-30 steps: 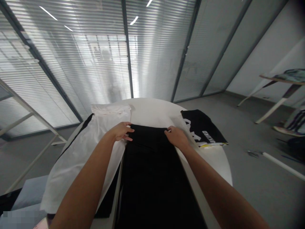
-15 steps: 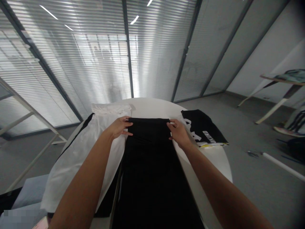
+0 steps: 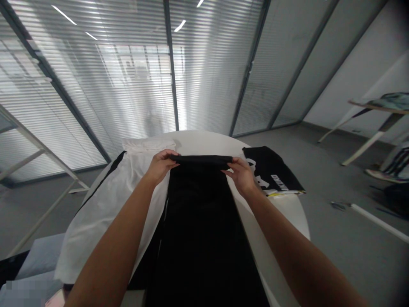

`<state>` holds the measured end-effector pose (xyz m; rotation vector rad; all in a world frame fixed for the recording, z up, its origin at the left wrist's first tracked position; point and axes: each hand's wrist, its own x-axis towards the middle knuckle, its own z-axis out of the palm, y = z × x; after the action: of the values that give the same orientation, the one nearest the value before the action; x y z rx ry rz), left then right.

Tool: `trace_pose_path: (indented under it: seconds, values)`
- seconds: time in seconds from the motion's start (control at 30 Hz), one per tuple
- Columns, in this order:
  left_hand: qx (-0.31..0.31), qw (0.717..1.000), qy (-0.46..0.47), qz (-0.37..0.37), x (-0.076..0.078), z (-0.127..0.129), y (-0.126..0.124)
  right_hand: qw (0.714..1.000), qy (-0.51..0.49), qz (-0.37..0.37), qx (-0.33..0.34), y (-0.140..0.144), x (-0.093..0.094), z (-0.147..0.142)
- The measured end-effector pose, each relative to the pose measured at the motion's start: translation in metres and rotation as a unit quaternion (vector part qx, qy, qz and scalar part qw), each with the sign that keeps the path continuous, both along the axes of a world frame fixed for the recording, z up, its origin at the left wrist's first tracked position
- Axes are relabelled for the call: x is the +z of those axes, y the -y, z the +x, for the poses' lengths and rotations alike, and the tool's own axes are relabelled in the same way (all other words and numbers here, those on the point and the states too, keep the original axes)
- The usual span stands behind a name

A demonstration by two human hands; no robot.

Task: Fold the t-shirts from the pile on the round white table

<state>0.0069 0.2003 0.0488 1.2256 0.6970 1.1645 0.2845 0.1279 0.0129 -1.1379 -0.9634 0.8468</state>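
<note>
A long black garment (image 3: 204,221) stretches down the middle of the round white table (image 3: 207,143) toward me; I cannot tell its exact kind. Its far end is folded over into a narrow band. My left hand (image 3: 161,166) pinches the left corner of that band, and my right hand (image 3: 241,175) pinches the right corner. The band is held taut between them, slightly raised. White trousers or shorts with a black side stripe (image 3: 108,213) lie to the left, partly behind my left forearm. To the right rests a folded black garment with white lettering (image 3: 273,170).
Glass panels with blinds (image 3: 128,85) stand behind the table. A white metal frame (image 3: 41,157) is at the left, with grey cloth (image 3: 41,256) at the lower left. On the right are another table (image 3: 380,108) and a white pole (image 3: 380,221) near the floor.
Both hands have lifted the far edge of the black garment and turned it over toward me, so the wide flap now shows as a narrow roll. The other clothes have not moved.
</note>
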Motion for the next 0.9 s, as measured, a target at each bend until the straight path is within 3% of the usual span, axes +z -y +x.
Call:
trace_pose_path:
  seconds: [0.17,0.43,0.6,0.77,0.9]
  values:
    - [-0.008,1.000,-0.016,-0.016,0.000,-0.004,-0.001,0.997,0.072,-0.033,-0.014,0.000,-0.004,0.002]
    - [-0.034,0.995,-0.063,-0.071,0.004,-0.008,0.000,0.998,0.044,-0.044,0.012,0.004,-0.003,0.000]
    - [-0.020,0.992,-0.101,-0.077,0.001,-0.006,0.000,0.989,0.142,-0.039,0.005,0.004,-0.005,-0.001]
    - [0.014,0.977,-0.205,-0.056,-0.001,-0.002,0.001,0.945,0.314,-0.094,-0.017,0.005,-0.003,-0.007]
    - [0.043,0.948,-0.314,0.015,-0.005,0.005,0.000,0.901,0.425,-0.089,-0.017,0.007,-0.001,-0.013]
